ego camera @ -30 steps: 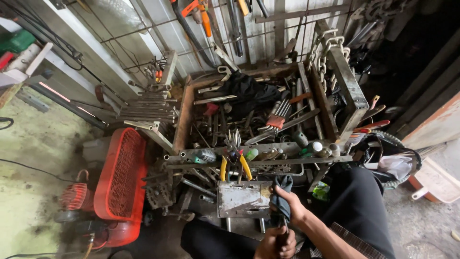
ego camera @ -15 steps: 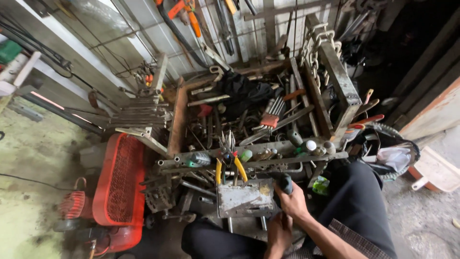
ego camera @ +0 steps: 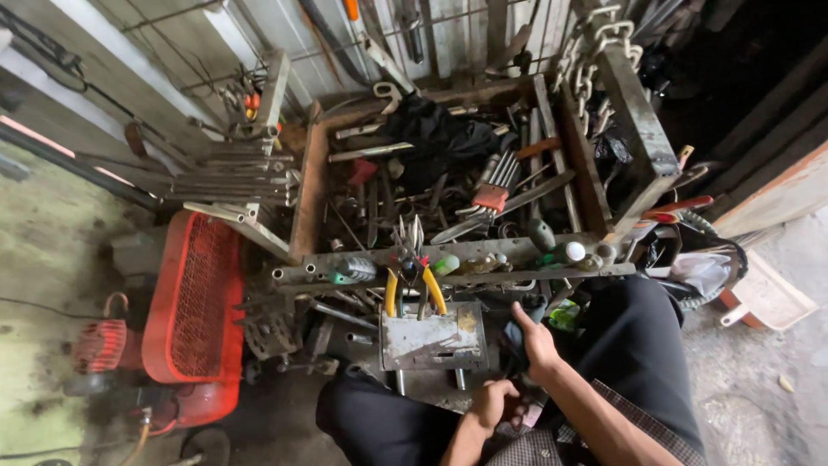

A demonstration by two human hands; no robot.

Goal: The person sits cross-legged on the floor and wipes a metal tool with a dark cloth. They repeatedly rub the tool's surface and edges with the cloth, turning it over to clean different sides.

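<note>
Head view, item list, left to right.

**Q:** Far left?

**A:** One red machine with a mesh guard (ego camera: 191, 306), standing on the concrete floor (ego camera: 52, 250). Behind it, one bundle of grey metal rods (ego camera: 231, 173), stacked flat.

**Q:** Centre?

**A:** One open rusty metal tool crate (ego camera: 308, 194), heaped with loose hand tools. One black cloth (ego camera: 435, 138) lies at its back. One red-handled brush (ego camera: 492, 197) lies on the heap. On the crate's front rail: one pair of yellow-handled pliers (ego camera: 412, 280), handles hanging down. Directly below them, one grey metal box (ego camera: 433, 338), scuffed, with a rust patch.

**Q:** Hands?

**A:** Left hand (ego camera: 493, 404): low, just below the metal box, fingers curled shut around something; what it grips I cannot tell. Right hand (ego camera: 536, 345): just right of the metal box, above the left hand, fingers closed on a dark blue-grey rag (ego camera: 516, 332). The rag sits between the box's right edge and the palm, touching the hand.

**Q:** Right side?

**A:** One heavy steel chain (ego camera: 595, 52) draped over the crate's upright post. Dark trousers (ego camera: 634, 354) on the person's right leg. One pale plastic dustpan (ego camera: 763, 298) on the floor at far right, well apart from both hands.
</note>
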